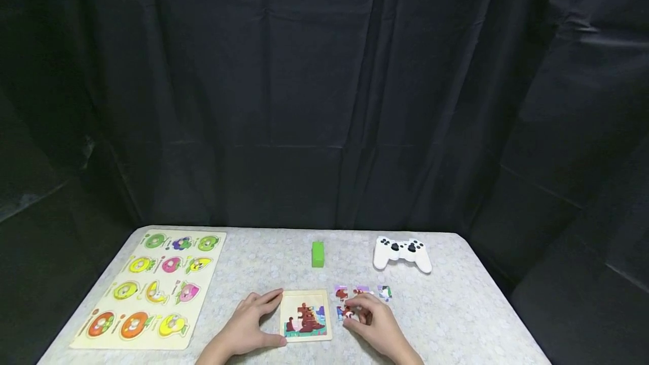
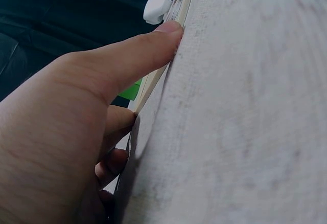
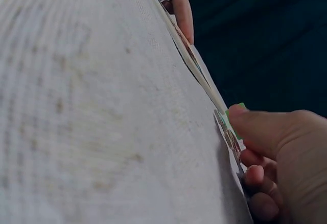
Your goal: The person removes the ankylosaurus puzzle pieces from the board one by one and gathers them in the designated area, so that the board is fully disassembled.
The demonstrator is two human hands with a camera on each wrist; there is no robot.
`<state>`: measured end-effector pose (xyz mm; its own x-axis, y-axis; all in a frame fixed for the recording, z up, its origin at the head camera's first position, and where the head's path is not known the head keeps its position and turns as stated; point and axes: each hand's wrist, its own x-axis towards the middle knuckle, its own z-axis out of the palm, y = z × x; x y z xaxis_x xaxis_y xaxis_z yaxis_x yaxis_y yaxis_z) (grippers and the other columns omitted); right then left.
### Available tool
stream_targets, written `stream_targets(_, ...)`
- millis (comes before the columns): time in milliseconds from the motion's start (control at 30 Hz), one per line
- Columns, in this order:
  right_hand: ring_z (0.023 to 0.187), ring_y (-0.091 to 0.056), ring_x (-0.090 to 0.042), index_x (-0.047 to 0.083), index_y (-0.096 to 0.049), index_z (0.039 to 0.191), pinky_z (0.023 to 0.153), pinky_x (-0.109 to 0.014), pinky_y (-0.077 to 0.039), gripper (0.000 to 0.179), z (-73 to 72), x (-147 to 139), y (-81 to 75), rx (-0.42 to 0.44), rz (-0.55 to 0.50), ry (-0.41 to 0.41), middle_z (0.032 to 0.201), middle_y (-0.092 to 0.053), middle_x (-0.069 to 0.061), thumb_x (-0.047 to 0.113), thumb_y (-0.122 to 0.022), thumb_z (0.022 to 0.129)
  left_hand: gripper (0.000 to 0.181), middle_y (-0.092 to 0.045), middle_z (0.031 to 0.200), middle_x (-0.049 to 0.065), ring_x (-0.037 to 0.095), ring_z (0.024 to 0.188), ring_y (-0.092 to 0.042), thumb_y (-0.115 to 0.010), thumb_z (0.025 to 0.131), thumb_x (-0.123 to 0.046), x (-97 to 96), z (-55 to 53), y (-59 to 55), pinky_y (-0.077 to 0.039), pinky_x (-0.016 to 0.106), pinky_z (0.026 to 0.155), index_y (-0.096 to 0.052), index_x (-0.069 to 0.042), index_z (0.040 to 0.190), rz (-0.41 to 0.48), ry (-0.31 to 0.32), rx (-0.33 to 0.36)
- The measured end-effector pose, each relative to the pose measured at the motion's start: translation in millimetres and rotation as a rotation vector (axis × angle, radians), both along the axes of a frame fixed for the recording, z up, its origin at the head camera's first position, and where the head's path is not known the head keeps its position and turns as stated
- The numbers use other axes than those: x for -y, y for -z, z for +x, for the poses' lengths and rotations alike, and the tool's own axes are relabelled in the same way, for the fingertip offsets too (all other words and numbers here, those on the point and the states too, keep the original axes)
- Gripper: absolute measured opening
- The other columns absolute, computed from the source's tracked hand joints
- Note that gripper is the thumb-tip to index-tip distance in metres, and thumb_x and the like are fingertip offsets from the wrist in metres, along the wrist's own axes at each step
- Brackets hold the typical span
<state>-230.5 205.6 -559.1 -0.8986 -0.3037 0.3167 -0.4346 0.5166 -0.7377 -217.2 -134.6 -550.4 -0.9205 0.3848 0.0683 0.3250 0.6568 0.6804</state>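
My left hand (image 1: 248, 323) holds the left side of a square wooden puzzle tray (image 1: 306, 339), thumb at its near corner and forefinger at its far corner. Part of a picture in brown, teal and purple is fitted in the tray (image 1: 310, 321). Right of the tray, my right hand (image 1: 374, 320) has its thumb and forefinger around a small red and white puzzle piece (image 1: 349, 314), low over the table; the curled fingers partly cover it. In the right wrist view the thumb (image 3: 260, 129) is at the edge of the thin pieces (image 3: 227, 134).
Loose puzzle pieces (image 1: 341, 292) lie beyond the right hand, one (image 1: 385, 292) farther right. A green block (image 1: 318, 254) stands behind the tray, and a white game controller (image 1: 402, 254) is at the back right. A fruit puzzle board (image 1: 169, 338) lies at the left.
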Motion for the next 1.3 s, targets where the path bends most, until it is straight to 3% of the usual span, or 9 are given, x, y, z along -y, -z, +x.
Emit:
stream_targets(300,0.071,-0.056,-0.004,0.004,-0.078,0.113,0.061,-0.022,-0.049,0.031,-0.9,4,-14.8,-0.12,0.029,-0.069,0.108,-0.073,-0.006,0.008,-0.088,0.084,0.099,-0.051,0.163,0.0,0.004,0.1,-0.042,-0.093,0.072,-0.056,-0.3,-0.6,1.3,-0.041,0.037,0.094,-0.058,-0.006,0.151,0.005,0.004,-0.021)
stream_targets(500,0.074,-0.058,-0.003,0.004,-0.077,0.115,0.06,-0.02,-0.049,0.029,-7.3,17,-33.4,-0.064,0.031,-0.084,0.112,-0.071,-0.007,0.011,-0.086,0.089,0.099,-0.051,0.163,-0.002,0.004,0.103,-0.043,-0.092,0.072,-0.057,-0.2,-1.4,-0.5,-0.043,0.04,0.098,-0.059,-0.008,0.152,-0.001,-0.005,-0.029)
stream_targets(700,0.076,-0.062,-0.012,0.0,-0.077,0.116,0.061,-0.021,-0.05,0.032,-15.9,37,-42.0,-0.097,0.018,-0.122,0.112,-0.071,-0.008,0.007,-0.087,0.087,0.1,-0.051,0.163,-0.001,0.005,0.102,-0.043,-0.092,0.072,-0.057,-0.4,0.1,-1.9,-0.043,0.04,0.097,-0.058,-0.007,0.152,0.005,-0.006,-0.02)
stream_targets(800,0.076,-0.061,-0.009,0.001,-0.077,0.117,0.063,-0.021,-0.05,0.032,-17.7,49,-43.0,-0.083,0.024,-0.13,0.114,-0.071,-0.004,0.008,-0.086,0.088,0.099,-0.052,0.162,-0.001,0.005,0.103,-0.044,-0.092,0.072,-0.057,-0.6,1.8,-1.0,-0.043,0.041,0.098,-0.059,-0.007,0.152,0.004,-0.009,-0.019)
stream_targets(1000,0.079,-0.059,-0.003,0.001,-0.076,0.12,0.064,-0.02,-0.05,0.031,-18.8,71,-42.2,0.006,-0.013,-0.178,0.115,-0.072,-0.011,0.012,-0.083,0.092,0.099,-0.053,0.162,-0.001,0.006,0.102,-0.045,-0.092,0.072,-0.057,-0.2,2.0,0.0,-0.044,0.04,0.095,-0.059,-0.009,0.152,-0.004,-0.011,-0.039)
stream_targets(1300,0.077,-0.058,0.001,0.001,-0.074,0.123,0.065,-0.02,-0.051,0.033,-16.1,92,-22.6,0.104,-0.023,-0.237,0.109,-0.07,-0.01,0.013,-0.082,0.093,0.097,-0.053,0.162,0.001,0.004,0.101,-0.044,-0.091,0.074,-0.058,1.2,0.4,1.0,-0.044,0.039,0.095,-0.059,-0.009,0.151,-0.002,0.007,-0.053)
